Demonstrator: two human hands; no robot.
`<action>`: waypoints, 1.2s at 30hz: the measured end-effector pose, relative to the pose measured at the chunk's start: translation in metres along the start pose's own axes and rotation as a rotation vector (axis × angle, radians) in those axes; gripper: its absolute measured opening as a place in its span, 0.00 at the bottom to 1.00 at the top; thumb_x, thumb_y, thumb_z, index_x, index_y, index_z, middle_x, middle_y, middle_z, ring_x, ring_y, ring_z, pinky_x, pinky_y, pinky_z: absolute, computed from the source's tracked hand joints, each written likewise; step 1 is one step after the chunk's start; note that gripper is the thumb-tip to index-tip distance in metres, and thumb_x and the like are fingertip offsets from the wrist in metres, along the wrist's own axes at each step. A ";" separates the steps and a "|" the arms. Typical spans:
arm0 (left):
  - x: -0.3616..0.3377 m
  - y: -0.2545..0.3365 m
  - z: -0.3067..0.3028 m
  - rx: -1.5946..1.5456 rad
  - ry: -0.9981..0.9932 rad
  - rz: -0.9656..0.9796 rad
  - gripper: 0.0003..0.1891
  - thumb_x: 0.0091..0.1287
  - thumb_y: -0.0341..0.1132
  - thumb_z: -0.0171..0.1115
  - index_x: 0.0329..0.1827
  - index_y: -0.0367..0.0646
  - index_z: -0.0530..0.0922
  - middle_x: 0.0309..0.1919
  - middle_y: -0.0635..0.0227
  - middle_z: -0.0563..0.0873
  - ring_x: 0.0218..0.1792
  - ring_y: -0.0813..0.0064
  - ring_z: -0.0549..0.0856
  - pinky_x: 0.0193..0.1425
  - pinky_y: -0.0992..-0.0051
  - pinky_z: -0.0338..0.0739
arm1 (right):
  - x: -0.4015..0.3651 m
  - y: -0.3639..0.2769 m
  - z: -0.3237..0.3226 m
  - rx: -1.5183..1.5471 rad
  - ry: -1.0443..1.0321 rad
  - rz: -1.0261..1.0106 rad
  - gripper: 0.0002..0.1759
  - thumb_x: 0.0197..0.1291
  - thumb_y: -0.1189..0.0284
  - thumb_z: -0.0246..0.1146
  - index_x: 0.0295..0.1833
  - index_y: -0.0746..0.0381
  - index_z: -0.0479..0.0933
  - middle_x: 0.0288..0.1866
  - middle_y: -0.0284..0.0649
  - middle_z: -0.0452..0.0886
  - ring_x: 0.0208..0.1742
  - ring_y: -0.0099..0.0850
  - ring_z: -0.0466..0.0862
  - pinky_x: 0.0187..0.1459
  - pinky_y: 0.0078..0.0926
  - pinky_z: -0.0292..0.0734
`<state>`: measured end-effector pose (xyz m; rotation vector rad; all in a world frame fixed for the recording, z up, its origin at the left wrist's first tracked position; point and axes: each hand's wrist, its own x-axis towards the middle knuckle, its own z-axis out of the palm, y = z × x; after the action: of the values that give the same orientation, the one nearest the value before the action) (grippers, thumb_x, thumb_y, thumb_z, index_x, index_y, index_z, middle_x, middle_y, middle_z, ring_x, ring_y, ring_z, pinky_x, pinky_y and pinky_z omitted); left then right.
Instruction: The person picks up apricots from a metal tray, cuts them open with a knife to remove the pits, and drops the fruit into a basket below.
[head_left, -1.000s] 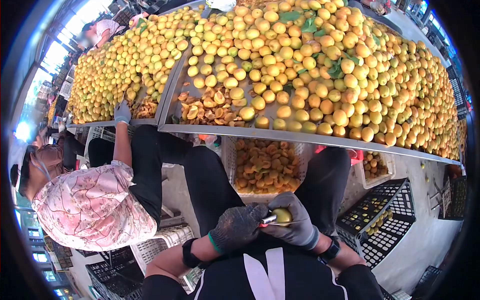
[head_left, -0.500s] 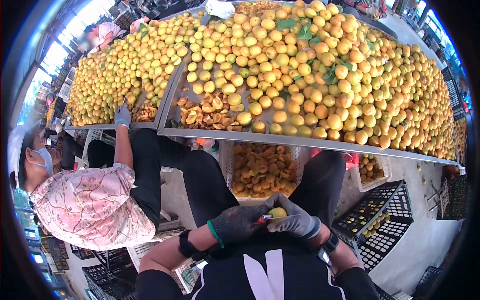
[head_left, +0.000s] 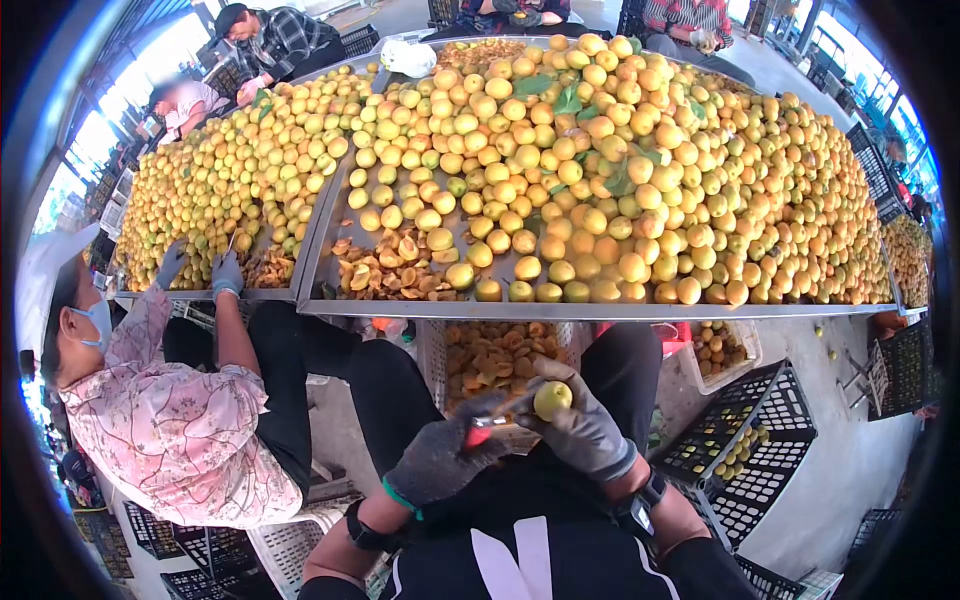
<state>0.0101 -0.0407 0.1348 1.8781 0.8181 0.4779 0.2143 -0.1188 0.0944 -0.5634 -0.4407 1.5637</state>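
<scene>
Dark, rough-gloved left hand and smooth grey-gloved right hand farther apart than half a second ago. Left: fingers curled tight round red-handled knife, blade blurred. Right: fingers part-curled, gripping round yellow-green fruit near white plastic crate of orange-brown fruit halves, below steel-rimmed table.

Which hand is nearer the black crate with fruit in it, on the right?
Right. The right hand, holding a fruit, is left of the black crate; the left hand, holding a red-handled tool, is farther left.
</scene>
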 end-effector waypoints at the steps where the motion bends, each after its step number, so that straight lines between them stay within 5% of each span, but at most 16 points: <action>1: -0.002 -0.002 0.004 0.114 -0.044 0.002 0.29 0.62 0.40 0.70 0.64 0.42 0.71 0.33 0.50 0.85 0.37 0.52 0.87 0.41 0.63 0.81 | 0.001 0.002 -0.006 -0.179 0.039 -0.001 0.30 0.62 0.74 0.66 0.68 0.59 0.62 0.58 0.40 0.75 0.64 0.37 0.75 0.63 0.44 0.76; 5: -0.003 -0.001 0.009 0.344 -0.148 -0.079 0.23 0.62 0.46 0.69 0.54 0.40 0.80 0.31 0.49 0.85 0.34 0.51 0.86 0.37 0.62 0.80 | 0.002 -0.002 0.012 -0.200 0.003 -0.079 0.31 0.57 0.79 0.69 0.64 0.59 0.65 0.57 0.39 0.75 0.65 0.38 0.75 0.64 0.38 0.74; 11: -0.005 -0.002 0.012 0.337 -0.193 -0.090 0.22 0.63 0.47 0.66 0.54 0.41 0.80 0.28 0.51 0.84 0.31 0.50 0.85 0.33 0.58 0.78 | 0.001 -0.001 0.024 -0.233 -0.076 -0.012 0.27 0.53 0.83 0.71 0.57 0.58 0.70 0.57 0.38 0.77 0.68 0.38 0.73 0.68 0.39 0.69; 24: -0.006 -0.044 0.039 0.369 -0.063 0.022 0.20 0.57 0.43 0.65 0.51 0.44 0.78 0.32 0.53 0.85 0.35 0.52 0.85 0.38 0.56 0.79 | -0.003 0.034 0.029 -0.133 -0.021 -0.142 0.24 0.59 0.84 0.65 0.59 0.58 0.68 0.57 0.39 0.75 0.68 0.35 0.72 0.66 0.33 0.68; 28: -0.003 -0.038 0.035 0.242 -0.116 -0.115 0.23 0.56 0.43 0.67 0.54 0.45 0.77 0.34 0.53 0.86 0.38 0.50 0.85 0.40 0.57 0.79 | -0.004 0.025 0.025 -0.210 0.162 -0.010 0.25 0.60 0.73 0.69 0.60 0.58 0.67 0.63 0.44 0.75 0.71 0.42 0.69 0.72 0.42 0.58; 30: 0.000 -0.035 0.035 0.276 -0.176 -0.153 0.24 0.56 0.43 0.68 0.55 0.45 0.77 0.35 0.52 0.86 0.39 0.49 0.85 0.40 0.57 0.79 | 0.007 0.019 0.008 -0.483 -0.131 -0.090 0.20 0.63 0.78 0.63 0.59 0.61 0.68 0.62 0.46 0.76 0.71 0.36 0.69 0.73 0.39 0.56; 32: -0.008 -0.032 0.051 -0.151 -0.142 0.032 0.24 0.58 0.44 0.67 0.56 0.45 0.77 0.34 0.52 0.85 0.39 0.49 0.85 0.41 0.57 0.79 | 0.006 0.011 0.018 -0.591 -0.184 -0.180 0.17 0.65 0.76 0.62 0.58 0.61 0.69 0.61 0.47 0.79 0.70 0.37 0.70 0.76 0.39 0.50; 34: -0.009 -0.045 0.058 -0.110 -0.128 0.055 0.24 0.59 0.44 0.66 0.56 0.44 0.77 0.35 0.52 0.85 0.40 0.49 0.85 0.42 0.57 0.79 | 0.009 0.016 0.015 -0.123 -0.190 0.035 0.26 0.58 0.63 0.70 0.57 0.60 0.69 0.60 0.45 0.79 0.73 0.42 0.66 0.77 0.48 0.42; 36: -0.008 -0.046 0.052 -0.070 -0.122 0.076 0.23 0.60 0.43 0.65 0.56 0.43 0.77 0.37 0.51 0.85 0.41 0.49 0.85 0.43 0.57 0.79 | 0.014 0.017 0.017 -0.113 -0.233 -0.008 0.29 0.57 0.62 0.72 0.59 0.60 0.68 0.58 0.45 0.81 0.73 0.40 0.66 0.76 0.45 0.44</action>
<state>0.0225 -0.0669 0.0711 1.8590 0.6428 0.4289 0.1906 -0.1051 0.0969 -0.4658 -0.7110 1.6103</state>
